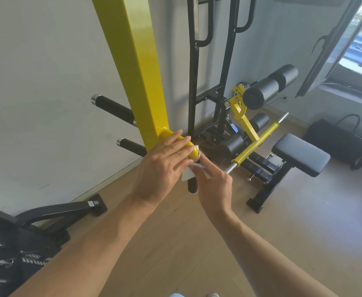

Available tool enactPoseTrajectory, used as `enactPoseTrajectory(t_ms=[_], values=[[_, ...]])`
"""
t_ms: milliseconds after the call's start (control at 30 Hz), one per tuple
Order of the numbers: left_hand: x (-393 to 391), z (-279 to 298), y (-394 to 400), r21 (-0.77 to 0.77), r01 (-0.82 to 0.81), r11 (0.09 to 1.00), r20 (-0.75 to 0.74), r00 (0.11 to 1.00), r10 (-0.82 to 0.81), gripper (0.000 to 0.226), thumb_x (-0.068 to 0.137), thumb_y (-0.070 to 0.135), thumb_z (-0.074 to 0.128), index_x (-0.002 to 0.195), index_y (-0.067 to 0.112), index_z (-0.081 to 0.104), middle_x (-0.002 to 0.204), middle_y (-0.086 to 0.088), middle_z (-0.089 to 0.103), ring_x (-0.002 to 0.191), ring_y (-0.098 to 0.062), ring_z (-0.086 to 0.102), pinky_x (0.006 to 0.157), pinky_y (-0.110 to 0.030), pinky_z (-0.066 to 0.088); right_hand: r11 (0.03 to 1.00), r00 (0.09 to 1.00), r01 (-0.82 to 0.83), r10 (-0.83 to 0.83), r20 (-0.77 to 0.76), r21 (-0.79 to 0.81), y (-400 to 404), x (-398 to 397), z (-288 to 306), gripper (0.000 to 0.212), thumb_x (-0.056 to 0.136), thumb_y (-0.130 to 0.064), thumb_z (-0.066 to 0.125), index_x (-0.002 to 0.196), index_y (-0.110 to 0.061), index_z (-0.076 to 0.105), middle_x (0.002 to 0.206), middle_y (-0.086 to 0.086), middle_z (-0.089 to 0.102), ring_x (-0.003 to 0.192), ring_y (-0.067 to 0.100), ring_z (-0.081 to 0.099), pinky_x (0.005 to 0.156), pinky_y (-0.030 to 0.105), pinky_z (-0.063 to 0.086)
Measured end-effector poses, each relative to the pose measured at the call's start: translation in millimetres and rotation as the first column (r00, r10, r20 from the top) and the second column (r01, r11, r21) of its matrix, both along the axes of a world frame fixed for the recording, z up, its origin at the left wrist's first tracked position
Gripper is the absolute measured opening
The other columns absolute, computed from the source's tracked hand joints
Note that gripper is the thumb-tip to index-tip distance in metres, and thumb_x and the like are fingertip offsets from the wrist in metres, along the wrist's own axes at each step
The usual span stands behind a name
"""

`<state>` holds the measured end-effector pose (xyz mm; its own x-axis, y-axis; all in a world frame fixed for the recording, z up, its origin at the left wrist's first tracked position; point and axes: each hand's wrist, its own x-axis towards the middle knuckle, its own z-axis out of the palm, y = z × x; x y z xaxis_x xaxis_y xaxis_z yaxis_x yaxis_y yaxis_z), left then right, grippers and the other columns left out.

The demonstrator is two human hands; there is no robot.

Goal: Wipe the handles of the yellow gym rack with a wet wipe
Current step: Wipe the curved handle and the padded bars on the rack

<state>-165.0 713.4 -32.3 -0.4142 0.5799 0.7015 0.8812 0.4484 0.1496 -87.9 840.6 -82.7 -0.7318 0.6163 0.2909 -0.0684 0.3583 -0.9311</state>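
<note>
A tall yellow rack post [141, 67] rises at centre left. A short yellow handle [191, 151] juts from its base toward me. My left hand [165, 163] lies over this handle with fingers spread flat along it. My right hand [213, 181] pinches a white wet wipe [189, 171] just below the handle's chrome end. Two black handles [113, 108] [132, 146] stick out left of the post, and another black handle [192, 186] points down under the wipe.
A black and yellow weight bench [300, 154] with foam rollers [270, 88] stands to the right on the wooden floor. A black bag [338, 140] sits by the right wall under an open window. Black equipment [36, 236] fills the lower left.
</note>
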Motion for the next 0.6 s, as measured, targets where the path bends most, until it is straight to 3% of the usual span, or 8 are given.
enactPoseTrajectory(t_ms=[100,200,300,400,500,600], values=[[0.1,3.0,0.1,0.012,-0.018,1.000,-0.006,1.000,0.018,0.038,0.088,0.024,0.073,0.122,0.008,0.070,0.131,-0.006,0.066,0.132,-0.019,0.055,0.108,-0.029,0.045,0.999,0.997,-0.030,0.027,0.066,0.036,1.3,0.3,-9.6,0.045,0.087,-0.024,0.075,0.130,-0.033,0.065,0.091,-0.008,0.078,0.067,0.001,0.062,0.067,0.014,0.049],[-0.7,3.0,0.9,0.016,-0.033,0.999,-0.028,0.999,0.034,0.037,0.087,0.025,0.072,0.121,0.009,0.071,0.128,-0.004,0.068,0.128,-0.017,0.058,0.106,-0.026,0.043,0.996,0.972,-0.067,0.053,0.228,0.054,1.3,3.2,-30.5,0.045,0.087,-0.027,0.075,0.129,-0.038,0.065,0.098,-0.009,0.078,0.078,0.002,0.067,0.068,0.019,0.048],[-0.3,3.6,0.2,0.025,-0.042,0.999,-0.033,0.999,0.043,0.038,0.086,0.025,0.073,0.120,0.009,0.071,0.127,-0.003,0.068,0.126,-0.016,0.059,0.107,-0.023,0.041,0.997,0.987,-0.072,0.067,0.144,0.036,0.5,0.7,-18.3,0.034,0.087,-0.032,0.074,0.121,-0.038,0.069,0.080,-0.015,0.073,0.070,0.002,0.066,0.067,0.023,0.052],[0.1,5.7,0.4,0.030,-0.051,0.998,-0.032,0.998,0.052,0.038,0.085,0.027,0.074,0.118,0.010,0.073,0.124,-0.003,0.070,0.123,-0.016,0.062,0.107,-0.020,0.037,0.998,0.997,-0.055,0.054,0.048,0.025,1.4,-5.0,-5.4,0.034,0.086,-0.034,0.074,0.119,-0.037,0.071,0.080,-0.018,0.073,0.066,0.004,0.064,0.064,0.019,0.051],[-0.5,6.4,1.4,0.027,-0.060,0.998,-0.020,0.998,0.060,0.037,0.085,0.027,0.074,0.118,0.011,0.073,0.124,-0.002,0.070,0.123,-0.016,0.062,0.106,-0.020,0.039,0.989,0.977,-0.102,0.080,0.196,0.108,2.9,-3.4,-27.2,0.031,0.087,-0.033,0.074,0.117,-0.027,0.071,0.078,-0.016,0.067,0.063,0.003,0.059,0.060,0.021,0.046],[-1.2,6.4,2.4,0.030,-0.058,0.998,-0.005,0.998,0.058,0.036,0.084,0.027,0.076,0.117,0.012,0.074,0.122,-0.002,0.071,0.122,-0.015,0.063,0.104,-0.021,0.041,0.982,0.943,-0.129,0.078,0.325,0.139,5.0,2.1,-42.1,0.031,0.088,-0.031,0.074,0.118,-0.024,0.072,0.083,-0.012,0.069,0.069,0.007,0.056,0.058,0.014,0.037]])
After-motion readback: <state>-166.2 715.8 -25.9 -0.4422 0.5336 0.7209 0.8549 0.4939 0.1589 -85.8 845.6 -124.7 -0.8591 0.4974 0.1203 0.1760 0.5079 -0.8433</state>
